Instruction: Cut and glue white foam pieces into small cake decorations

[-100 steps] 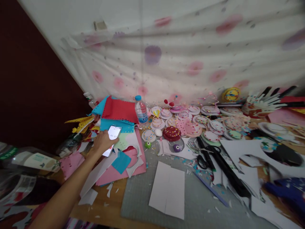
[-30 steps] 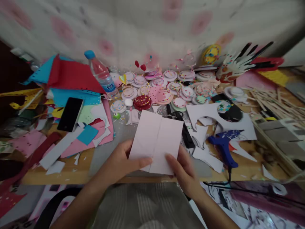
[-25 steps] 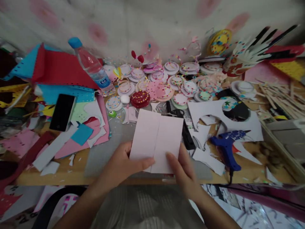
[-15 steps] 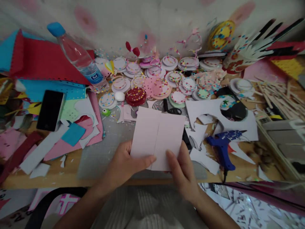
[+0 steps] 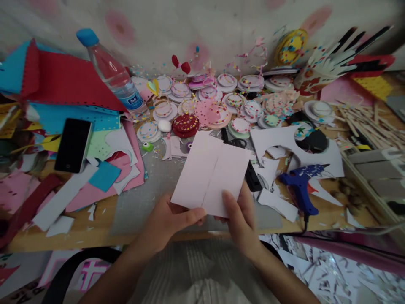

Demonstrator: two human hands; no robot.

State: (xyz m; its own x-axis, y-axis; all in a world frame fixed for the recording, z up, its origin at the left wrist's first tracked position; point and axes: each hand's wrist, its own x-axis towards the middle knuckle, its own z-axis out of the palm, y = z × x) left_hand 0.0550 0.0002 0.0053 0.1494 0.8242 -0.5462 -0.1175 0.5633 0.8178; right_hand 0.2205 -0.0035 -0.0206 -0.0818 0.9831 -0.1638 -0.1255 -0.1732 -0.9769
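Both my hands hold a pale pinkish-white piece of folded paper [image 5: 210, 173] above the grey mat [image 5: 136, 211]. Two panels meet along a seam down its middle, and the sheet tilts to the right. My left hand [image 5: 171, 221] grips the lower left corner, thumb along the bottom edge and fingers underneath. On the lower right side, my right hand [image 5: 240, 215] pinches the paper with its thumb on top; its other fingers are partly hidden behind. Beyond the paper are small decorated paper discs, among them a dark red one [image 5: 185, 126].
A blue glue gun [image 5: 300, 185] lies on the right, beside cut white paper [image 5: 332, 158] and wooden sticks [image 5: 373, 118]. To the left are a phone [image 5: 73, 145], a water bottle [image 5: 117, 80] and coloured foam sheets [image 5: 76, 78]. A cup of tools [image 5: 313, 78] stands at the back right.
The folded paper has turned slightly clockwise in my hands and its seam leans more. My left thumb has slid a little lower, near the bottom edge. The whole view has shifted slightly.
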